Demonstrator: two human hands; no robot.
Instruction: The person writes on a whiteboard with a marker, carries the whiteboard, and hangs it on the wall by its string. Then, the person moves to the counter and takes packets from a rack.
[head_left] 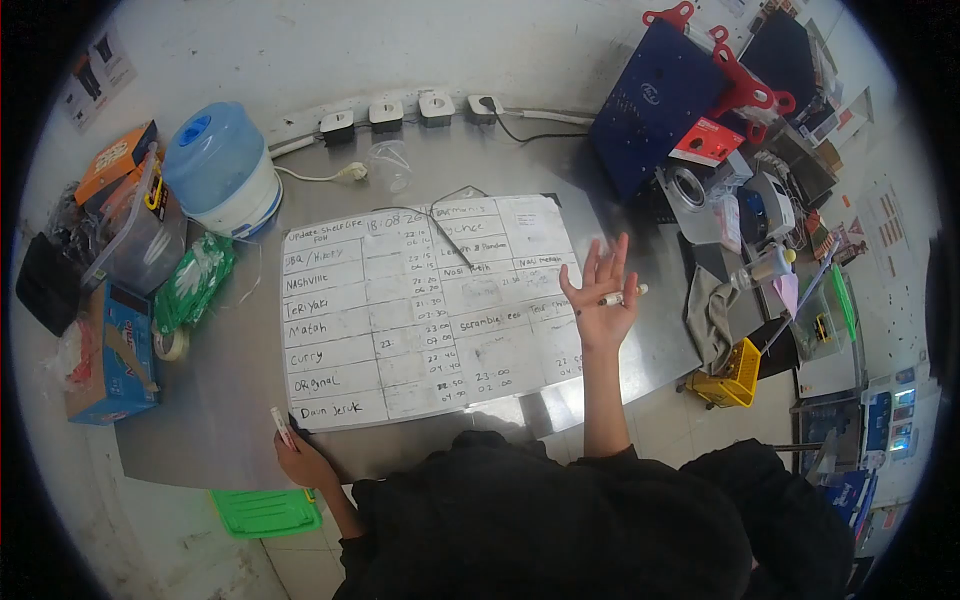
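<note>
A whiteboard (420, 330) with a handwritten grid of names and times lies flat on the metal table. Over its right edge is my right hand (605, 310), raised with the palm showing and the fingers spread; a white marker (624, 296) lies across it, held at the base of the fingers. Near the board's lower left corner, at the table's front edge, my left hand (303, 462) is closed around a white and red marker (283, 428) that points up. A black cord (450, 238) lies across the board's upper part.
A blue water container (215, 165), a clear bin (140, 235), green packaging (197, 283) and a blue box (110, 355) stand at left. Sockets (437, 107) line the wall. A dark blue box (655, 100), tools and a grey cloth (710, 318) are at right, above a yellow basket (728, 377).
</note>
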